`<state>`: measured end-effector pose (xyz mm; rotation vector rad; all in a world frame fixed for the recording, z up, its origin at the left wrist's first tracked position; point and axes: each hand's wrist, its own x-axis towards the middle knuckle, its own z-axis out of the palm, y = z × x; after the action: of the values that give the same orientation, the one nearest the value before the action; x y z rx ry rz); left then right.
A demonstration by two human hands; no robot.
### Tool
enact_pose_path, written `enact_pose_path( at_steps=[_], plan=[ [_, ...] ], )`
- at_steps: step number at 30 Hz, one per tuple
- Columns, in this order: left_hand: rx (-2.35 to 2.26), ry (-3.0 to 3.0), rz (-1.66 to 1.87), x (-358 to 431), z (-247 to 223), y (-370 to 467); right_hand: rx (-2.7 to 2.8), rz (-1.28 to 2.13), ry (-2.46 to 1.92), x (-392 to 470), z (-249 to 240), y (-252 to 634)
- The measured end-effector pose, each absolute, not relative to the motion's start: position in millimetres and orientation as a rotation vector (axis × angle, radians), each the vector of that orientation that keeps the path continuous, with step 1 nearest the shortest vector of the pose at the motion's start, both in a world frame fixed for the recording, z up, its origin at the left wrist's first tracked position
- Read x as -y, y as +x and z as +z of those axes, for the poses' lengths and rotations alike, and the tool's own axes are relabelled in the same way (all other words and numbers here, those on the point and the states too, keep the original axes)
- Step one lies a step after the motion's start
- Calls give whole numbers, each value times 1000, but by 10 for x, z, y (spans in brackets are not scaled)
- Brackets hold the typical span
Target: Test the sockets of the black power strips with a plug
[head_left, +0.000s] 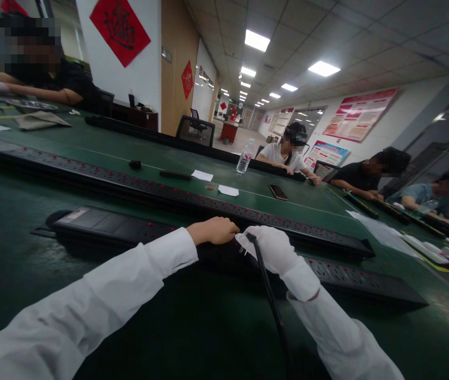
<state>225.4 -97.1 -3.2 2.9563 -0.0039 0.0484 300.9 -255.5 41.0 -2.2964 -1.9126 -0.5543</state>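
A long black power strip (105, 227) with red switches lies across the table in front of me. My left hand (216, 230), bare, is over its middle with the fingers curled together; what they hold, if anything, is hidden. Right beside it, my right hand (274, 248) in a white knitted glove is closed around a black plug (251, 238). Metal prongs (243, 250) show below the gloved fingers. A black cable (270, 295) runs from the plug down toward me.
Behind lies a second, longer power strip (129, 184). Farther back are a water bottle (245, 157), a phone (278, 191), paper slips (228, 190) and another dark strip (169, 141). Several people sit around the green table (149, 327). A plastic sheet (383, 235) lies at right.
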Motion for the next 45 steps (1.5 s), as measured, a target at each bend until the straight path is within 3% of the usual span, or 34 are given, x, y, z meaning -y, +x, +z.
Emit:
enact_pose_path(
  at_steps=[15,45],
  plan=[
    [-49,2968,28,984,-44,2259,1807,-760,-2029,2689,-59,2873],
    [-80,2952,-33,1007,-20,2257,1774,-595,-1908,2817,-207,2896]
  ],
)
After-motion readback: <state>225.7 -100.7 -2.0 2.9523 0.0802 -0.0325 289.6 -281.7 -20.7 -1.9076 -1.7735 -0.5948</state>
